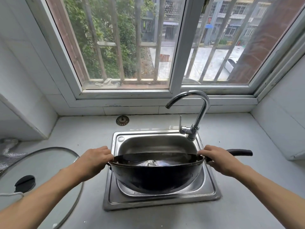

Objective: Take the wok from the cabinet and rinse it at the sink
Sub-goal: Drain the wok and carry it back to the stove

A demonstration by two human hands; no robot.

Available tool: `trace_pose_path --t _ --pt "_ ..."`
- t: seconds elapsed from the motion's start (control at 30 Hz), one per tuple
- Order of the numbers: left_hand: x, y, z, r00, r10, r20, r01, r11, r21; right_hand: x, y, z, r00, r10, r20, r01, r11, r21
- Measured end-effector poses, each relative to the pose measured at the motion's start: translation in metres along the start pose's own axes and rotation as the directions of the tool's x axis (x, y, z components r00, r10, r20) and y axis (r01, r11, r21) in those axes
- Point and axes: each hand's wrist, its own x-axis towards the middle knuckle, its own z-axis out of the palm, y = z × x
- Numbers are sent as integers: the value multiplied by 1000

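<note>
A black wok (156,176) hangs tilted over the steel sink (212,190), its open side turned away from me toward the window. A little water shines inside it. My left hand (94,160) grips the small side handle and rim on the left. My right hand (217,160) holds the rim where the long black handle (241,152) begins; that handle sticks out to the right over the counter. The chrome faucet (200,113) arches above the sink's far right corner, its spout above and behind the wok. No water runs from it.
A glass lid (46,164) with a black knob lies on the counter at the left, with a grey cloth (8,151) beyond it. A round sink strainer (122,120) sits behind the sink. White tiled walls and a barred window close off the back and sides.
</note>
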Motion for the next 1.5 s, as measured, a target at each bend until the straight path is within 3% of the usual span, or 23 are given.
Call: trace_pose_path --t 0.07,0.13,0.3,0.37,0.53,0.6,0.67,0.8,0.87,0.97,1.13,1.33,1.5 --pt "-2 -1 1 997 12 -78 -12 1000 6 0 -1 -2 1000 -1 -24 1 1000 -13" --pt "-1 -2 -1 998 5 -70 -6 1000 -13 1 -2 -6 1000 0 -5 0 1000 -5" --pt "2 -10 8 987 -75 143 94 987 -131 1 -2 -8 998 -12 66 10 1000 27" --pt "-2 -8 6 995 -68 66 78 986 -149 -2 -3 -5 998 -19 59 17 999 40" --pt "-3 3 1 997 17 -72 -12 997 73 -3 -3 -4 1000 -16 -22 14 999 -49" --pt "-2 3 2 994 17 -110 -9 998 68 -3 -2 -5 999 -13 -37 10 998 -63" --pt "0 3 2 996 13 -87 -12 1000 18 -4 -1 -8 1000 -3 -6 3 1000 -13" --pt "-2 -5 7 991 -99 93 109 988 -112 -8 0 -8 998 -14 65 12 1000 29" --pt "-2 -1 5 998 -59 11 60 991 -122 -11 -1 -5 998 -21 53 19 999 43" --pt "-6 7 2 999 32 -41 -31 999 40 -12 -5 -3 1000 -31 -5 31 1000 4" --pt "-4 8 2 995 3 -95 4 997 79 -11 -7 -6 999 -22 -42 21 999 -30" --pt "-9 4 0 986 -122 116 129 990 -56 -18 -7 -9 999 -24 37 22 998 60" --pt "-16 14 -6 997 -14 -82 20 997 78 -22 -13 -8 999 -36 -19 36 999 -13"
